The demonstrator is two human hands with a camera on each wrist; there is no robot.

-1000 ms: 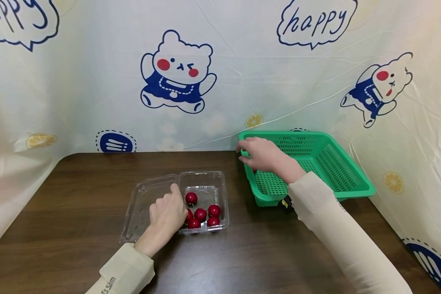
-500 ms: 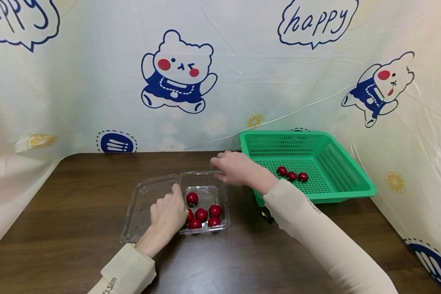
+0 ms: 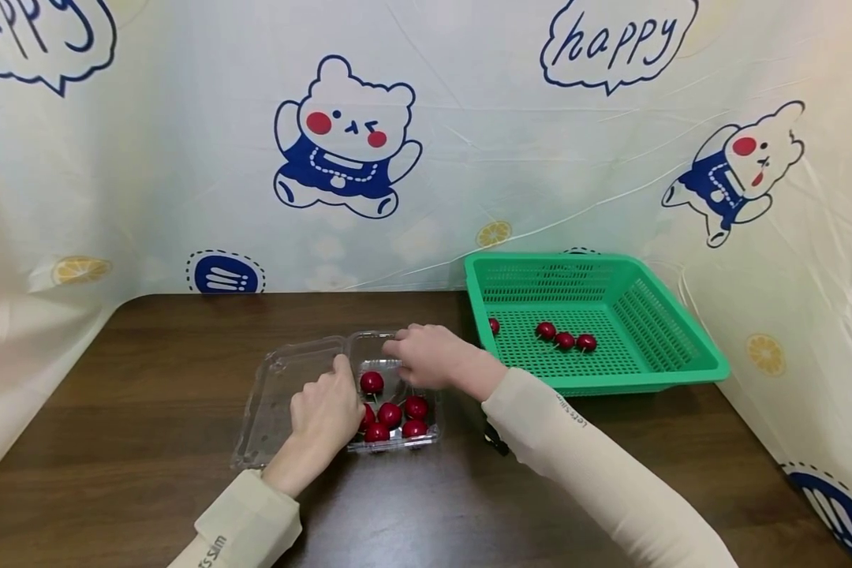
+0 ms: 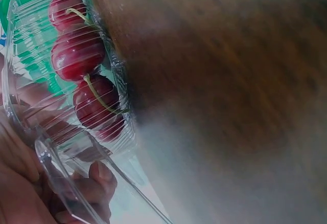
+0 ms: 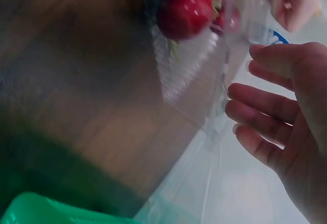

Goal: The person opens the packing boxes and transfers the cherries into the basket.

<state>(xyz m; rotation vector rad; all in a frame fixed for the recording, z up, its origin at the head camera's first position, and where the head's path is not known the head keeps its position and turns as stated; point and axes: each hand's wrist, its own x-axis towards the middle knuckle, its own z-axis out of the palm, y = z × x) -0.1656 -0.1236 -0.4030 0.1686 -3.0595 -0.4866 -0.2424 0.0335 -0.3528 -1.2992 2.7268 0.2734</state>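
My left hand (image 3: pixel 325 406) grips the near left edge of a clear plastic clamshell box (image 3: pixel 392 446), where its opened lid (image 3: pixel 266 410) folds out to the left. Several dark red cherries (image 3: pixel 390 415) lie inside, mostly toward the front; in the left wrist view cherries (image 4: pixel 77 52) with green stems show through the ribbed wall. Over the box's back right part is my right hand (image 3: pixel 429 356). Seen from the right wrist, its fingers (image 5: pixel 260 116) are spread and slightly bent at the box's rim, with nothing between them.
A green plastic basket (image 3: pixel 610 383) stands at the right, close to the patterned backdrop (image 3: pixel 468 142). Several cherries (image 3: pixel 564 341) lie in it, with another cherry (image 3: pixel 494 326) by its left wall. All stands on a dark wooden table (image 3: pixel 149 379).
My right hand has moved from above the basket's left side leftward and down over the box, uncovering the cherries in the basket. My left hand has stayed in place on the box.
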